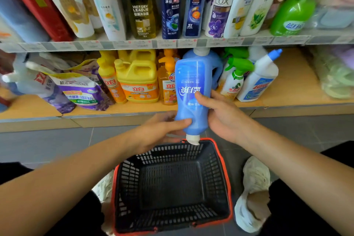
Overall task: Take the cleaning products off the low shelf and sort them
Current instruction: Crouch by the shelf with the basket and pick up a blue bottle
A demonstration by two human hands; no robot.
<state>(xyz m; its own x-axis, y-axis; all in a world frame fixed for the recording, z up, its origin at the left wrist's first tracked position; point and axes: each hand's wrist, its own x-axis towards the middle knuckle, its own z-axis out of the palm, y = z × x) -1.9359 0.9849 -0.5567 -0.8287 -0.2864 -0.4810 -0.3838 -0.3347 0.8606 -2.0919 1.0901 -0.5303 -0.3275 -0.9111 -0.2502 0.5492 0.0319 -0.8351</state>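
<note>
Hold: left hand (164,130), right hand (224,115) clamped on inverted blue plastic bottle (191,90).
Risk: white cap (193,139) snags black mesh basket (172,150) at far rim.

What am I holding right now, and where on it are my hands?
A blue bottle, upside down: the left hand grips its narrow end near the white cap, the right hand grips its middle.

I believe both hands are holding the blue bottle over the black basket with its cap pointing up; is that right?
Not quite. The head view shows the blue bottle upside down, with its white cap pointing down toward the black basket. The rest is right: the left hand and the right hand both hold it over the basket.
</note>
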